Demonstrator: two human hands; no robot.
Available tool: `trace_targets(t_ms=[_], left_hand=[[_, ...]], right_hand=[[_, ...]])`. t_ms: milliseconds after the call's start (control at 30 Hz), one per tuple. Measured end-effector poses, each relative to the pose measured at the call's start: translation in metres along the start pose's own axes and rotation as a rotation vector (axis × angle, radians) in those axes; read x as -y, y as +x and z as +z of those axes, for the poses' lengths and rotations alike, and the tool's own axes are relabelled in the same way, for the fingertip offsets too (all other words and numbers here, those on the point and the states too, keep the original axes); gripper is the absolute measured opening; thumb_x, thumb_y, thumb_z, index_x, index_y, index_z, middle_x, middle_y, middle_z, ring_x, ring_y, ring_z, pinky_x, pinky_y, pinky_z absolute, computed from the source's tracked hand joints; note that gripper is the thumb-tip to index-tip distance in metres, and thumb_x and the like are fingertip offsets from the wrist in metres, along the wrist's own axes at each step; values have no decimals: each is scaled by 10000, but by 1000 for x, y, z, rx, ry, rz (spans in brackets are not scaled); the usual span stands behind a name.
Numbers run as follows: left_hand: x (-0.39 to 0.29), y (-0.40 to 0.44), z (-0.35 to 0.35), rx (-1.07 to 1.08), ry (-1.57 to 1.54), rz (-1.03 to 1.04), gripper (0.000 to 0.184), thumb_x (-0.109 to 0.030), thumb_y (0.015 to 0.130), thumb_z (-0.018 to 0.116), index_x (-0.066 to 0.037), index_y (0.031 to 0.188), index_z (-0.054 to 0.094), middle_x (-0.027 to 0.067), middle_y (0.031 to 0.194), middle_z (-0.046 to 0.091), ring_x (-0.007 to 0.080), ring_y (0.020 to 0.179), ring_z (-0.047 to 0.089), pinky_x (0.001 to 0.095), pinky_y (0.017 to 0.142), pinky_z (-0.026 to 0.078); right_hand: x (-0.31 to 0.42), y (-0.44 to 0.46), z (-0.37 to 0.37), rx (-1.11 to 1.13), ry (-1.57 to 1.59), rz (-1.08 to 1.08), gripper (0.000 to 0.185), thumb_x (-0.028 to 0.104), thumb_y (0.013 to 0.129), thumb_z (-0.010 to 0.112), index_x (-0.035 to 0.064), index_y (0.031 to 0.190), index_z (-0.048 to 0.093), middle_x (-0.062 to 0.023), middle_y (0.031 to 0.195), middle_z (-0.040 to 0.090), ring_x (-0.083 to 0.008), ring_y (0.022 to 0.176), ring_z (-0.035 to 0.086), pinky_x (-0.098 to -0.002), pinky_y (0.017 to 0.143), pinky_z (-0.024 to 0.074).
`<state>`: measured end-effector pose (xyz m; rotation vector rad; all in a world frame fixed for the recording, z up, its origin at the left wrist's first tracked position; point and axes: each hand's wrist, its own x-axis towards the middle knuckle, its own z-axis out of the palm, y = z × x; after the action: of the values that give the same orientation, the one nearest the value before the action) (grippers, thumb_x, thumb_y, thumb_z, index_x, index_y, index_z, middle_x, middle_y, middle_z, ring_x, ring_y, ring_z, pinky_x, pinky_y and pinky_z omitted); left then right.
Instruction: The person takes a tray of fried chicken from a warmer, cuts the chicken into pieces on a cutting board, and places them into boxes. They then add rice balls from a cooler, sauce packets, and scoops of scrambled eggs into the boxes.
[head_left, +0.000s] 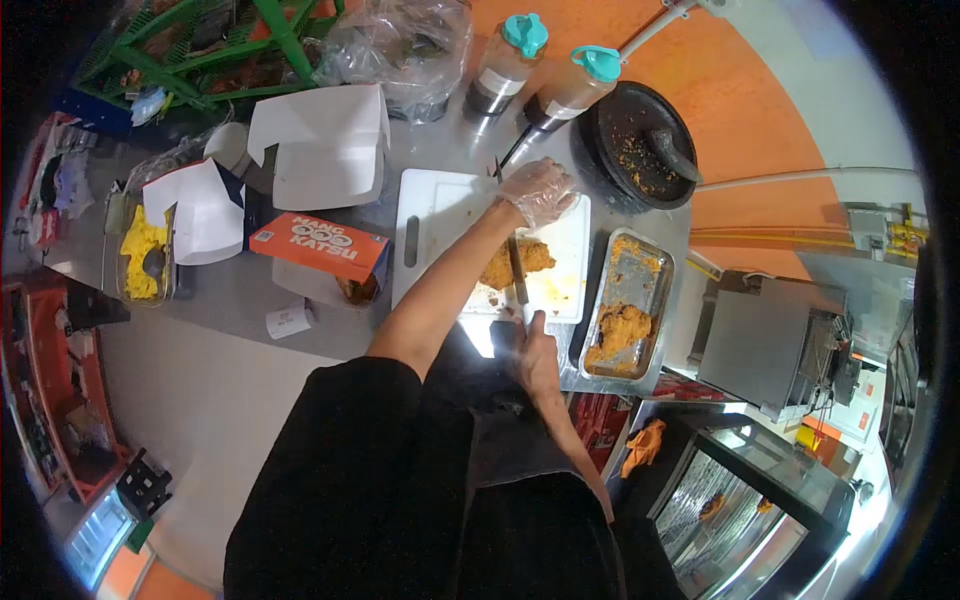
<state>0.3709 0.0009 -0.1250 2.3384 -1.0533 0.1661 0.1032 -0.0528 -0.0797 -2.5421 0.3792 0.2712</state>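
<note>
My right hand (537, 358) is closed round the handle of a knife (518, 270) at the near edge of the white cutting board (440, 205). The blade lies across a piece of breaded, fried food (535, 257) and runs up under my left wrist. My left hand (540, 192), in a clear plastic glove, is over the far part of the board, right of the blade's line. Its fingers are blurred by the glove, and anything under them is hidden.
Right of the board is a metal tray (652, 300) with fried food. Beyond stand a dark stone mortar (610, 150) and two teal-lidded bottles (505, 75). To the left are an orange printed box (320, 245), an open white box (330, 170) and a yellow-filled container (145, 255).
</note>
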Motion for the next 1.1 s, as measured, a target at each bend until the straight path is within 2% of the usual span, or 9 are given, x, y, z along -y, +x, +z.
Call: trace_targets(t_ms=[133, 200, 433, 567, 767, 900, 967, 1033, 1100], left_hand=[[4, 8, 11, -118, -175, 93, 293, -329, 925, 584, -55, 1001, 652, 128, 969, 646, 309, 982, 587, 422, 908, 491], [-19, 12, -32, -218, -170, 127, 270, -318, 925, 584, -63, 986, 651, 127, 933, 631, 313, 960, 583, 425, 878, 491], [-17, 18, -29, 188, 43, 116, 268, -313, 941, 556, -61, 937, 648, 148, 941, 645, 327, 962, 588, 438, 889, 486], [-5, 5, -8, 89, 37, -53, 293, -328, 932, 555, -53, 932, 655, 157, 940, 653, 325, 952, 609, 454, 896, 496], [0, 14, 3, -49, -51, 11, 282, -326, 938, 543, -70, 935, 661, 153, 912, 661, 333, 954, 615, 455, 895, 500], [-7, 29, -5, 7, 11, -9, 279, -315, 938, 543, -67, 914, 667, 143, 902, 668, 333, 949, 617, 454, 910, 492], [-15, 36, -11, 116, -10, 25, 272, -306, 937, 546, -68, 891, 671, 148, 889, 669, 330, 948, 619, 450, 927, 482], [-27, 45, -20, 108, 30, 119, 259, -302, 933, 551, -80, 874, 671, 147, 865, 664, 327, 936, 626, 446, 923, 483], [-30, 53, -13, -16, 65, 314, 252, -299, 930, 552, -86, 864, 669, 150, 860, 658, 333, 916, 630, 452, 904, 491]], right_hand=[[10, -2, -33, 54, 30, -1, 258, 211, 1023, 509, -25, 1071, 417, -343, 621, 570, -540, 609, 590, -561, 499, 419], [9, -11, -35, -16, 10, -29, 303, 253, 1027, 507, -17, 1147, 438, -327, 613, 571, -520, 589, 582, -564, 505, 408], [-10, 2, -27, 19, -21, -50, 272, 231, 1037, 482, -26, 1093, 411, -313, 608, 587, -519, 591, 601, -569, 503, 432], [-19, 10, 1, 28, -112, -14, 253, 229, 1025, 481, -11, 1079, 422, -334, 626, 589, -535, 598, 597, -594, 509, 442], [-23, 24, -4, 39, -15, -19, 247, 213, 1022, 479, -18, 1086, 419, -348, 661, 594, -545, 643, 599, -593, 542, 451], [-22, 22, -25, 82, 42, -37, 280, 240, 1035, 482, -24, 1088, 406, -349, 649, 581, -538, 629, 598, -572, 533, 435], [-18, 17, -36, 41, 71, -86, 276, 228, 1036, 491, -26, 1096, 401, -344, 634, 571, -526, 621, 604, -550, 520, 421], [-9, 12, -49, 47, 150, 47, 284, 240, 1027, 507, -30, 1087, 442, -338, 667, 563, -526, 624, 584, -544, 530, 405], [-11, 11, -47, -47, 176, -34, 295, 260, 1036, 496, -25, 1079, 432, -327, 632, 557, -530, 618, 583, -556, 526, 400]])
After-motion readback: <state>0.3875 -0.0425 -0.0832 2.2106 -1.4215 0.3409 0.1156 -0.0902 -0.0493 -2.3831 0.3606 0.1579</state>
